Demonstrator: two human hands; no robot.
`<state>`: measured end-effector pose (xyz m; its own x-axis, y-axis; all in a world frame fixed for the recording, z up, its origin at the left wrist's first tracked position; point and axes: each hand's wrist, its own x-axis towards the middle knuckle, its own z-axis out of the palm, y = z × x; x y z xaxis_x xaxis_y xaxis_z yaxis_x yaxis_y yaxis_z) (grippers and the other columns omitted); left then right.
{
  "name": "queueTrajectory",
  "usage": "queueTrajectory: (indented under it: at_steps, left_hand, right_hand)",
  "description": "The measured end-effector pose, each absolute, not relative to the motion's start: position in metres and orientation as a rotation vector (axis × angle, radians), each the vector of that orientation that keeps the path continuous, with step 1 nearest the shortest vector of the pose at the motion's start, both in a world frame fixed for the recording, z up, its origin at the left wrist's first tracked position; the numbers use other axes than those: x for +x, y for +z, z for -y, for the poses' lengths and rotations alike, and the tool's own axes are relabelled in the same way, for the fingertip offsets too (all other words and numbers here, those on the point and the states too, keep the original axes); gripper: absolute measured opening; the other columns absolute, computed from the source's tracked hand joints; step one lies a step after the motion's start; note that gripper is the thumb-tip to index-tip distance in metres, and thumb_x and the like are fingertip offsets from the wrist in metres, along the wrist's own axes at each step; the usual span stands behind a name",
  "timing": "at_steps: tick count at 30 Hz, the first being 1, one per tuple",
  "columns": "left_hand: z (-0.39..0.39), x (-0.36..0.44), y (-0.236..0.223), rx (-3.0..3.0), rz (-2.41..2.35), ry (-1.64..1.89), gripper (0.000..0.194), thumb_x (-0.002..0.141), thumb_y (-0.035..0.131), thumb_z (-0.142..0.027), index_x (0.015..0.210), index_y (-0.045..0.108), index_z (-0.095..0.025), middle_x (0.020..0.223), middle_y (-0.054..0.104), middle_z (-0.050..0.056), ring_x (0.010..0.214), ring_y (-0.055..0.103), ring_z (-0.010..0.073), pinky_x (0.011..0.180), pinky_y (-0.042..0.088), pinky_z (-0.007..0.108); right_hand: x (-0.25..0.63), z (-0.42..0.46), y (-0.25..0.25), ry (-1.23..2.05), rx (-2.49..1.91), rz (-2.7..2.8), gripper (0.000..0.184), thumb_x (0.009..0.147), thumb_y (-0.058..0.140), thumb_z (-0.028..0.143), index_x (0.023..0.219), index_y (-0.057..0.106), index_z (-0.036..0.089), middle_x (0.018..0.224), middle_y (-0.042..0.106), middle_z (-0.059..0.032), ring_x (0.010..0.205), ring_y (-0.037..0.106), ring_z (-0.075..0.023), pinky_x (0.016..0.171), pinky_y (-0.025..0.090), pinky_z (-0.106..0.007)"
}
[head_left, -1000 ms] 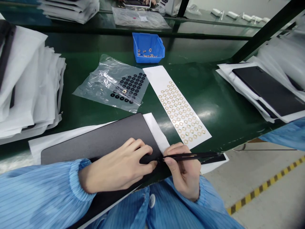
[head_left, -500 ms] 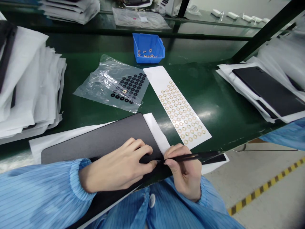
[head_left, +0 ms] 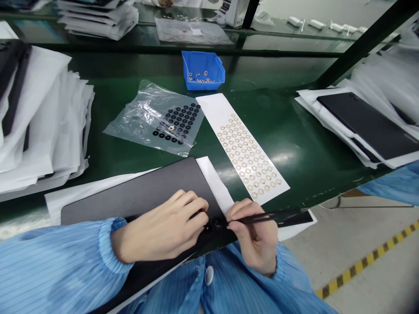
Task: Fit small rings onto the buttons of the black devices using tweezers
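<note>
A dark grey flat panel lies on a white sheet at the near table edge. My left hand rests on it, fingers curled and fingertips pressing near its right corner. My right hand grips black tweezers, whose tips point left at a small round part on the panel, just right of my left fingertips. Beyond lie a white strip covered with several small tan rings and a clear bag holding black rings.
A blue bin with several small rings stands at the back. White sleeve stacks fill the left. Another dark panel on white sheets lies right. A black frame post slants at the right. A co-worker's blue sleeve shows at the right edge.
The view has shifted slightly. My left fingertips have drawn back a little, and a small round part now shows on the panel at the tweezers' tips.
</note>
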<state>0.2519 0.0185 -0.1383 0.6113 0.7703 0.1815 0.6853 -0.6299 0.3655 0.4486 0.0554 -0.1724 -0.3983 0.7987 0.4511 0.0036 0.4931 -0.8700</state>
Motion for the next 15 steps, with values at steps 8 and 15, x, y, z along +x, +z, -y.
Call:
queueTrajectory:
  at_steps: [8, 15]
  left_hand:
    - [-0.019, 0.251, -0.138, 2.607, -1.198, 0.447, 0.012, 0.09, 0.043, -0.011, 0.088, 0.054, -0.014, 0.095, 0.057, 0.008, 0.081, 0.047, 0.0201, 0.072, 0.04, 0.032]
    - [-0.019, 0.254, -0.137, 2.668, -1.267, 0.335, 0.007, 0.088, 0.047, -0.015, 0.085, 0.053, -0.015, 0.096, 0.057, 0.009, 0.079, 0.048, 0.02, 0.073, 0.04, 0.033]
  right_hand:
    - [0.454, -0.097, -0.114, 0.756, -0.568, 2.079, 0.006, 0.086, 0.059, 0.016, 0.081, 0.056, 0.019, 0.069, 0.058, -0.0018, 0.061, 0.058, -0.0152, 0.055, 0.045, -0.028]
    - [0.347, -0.161, -0.094, 0.711, -0.384, 2.306, 0.016, 0.077, 0.07, 0.02, 0.065, 0.06, 0.015, 0.063, 0.059, 0.0013, 0.051, 0.05, -0.0095, 0.052, 0.041, -0.022]
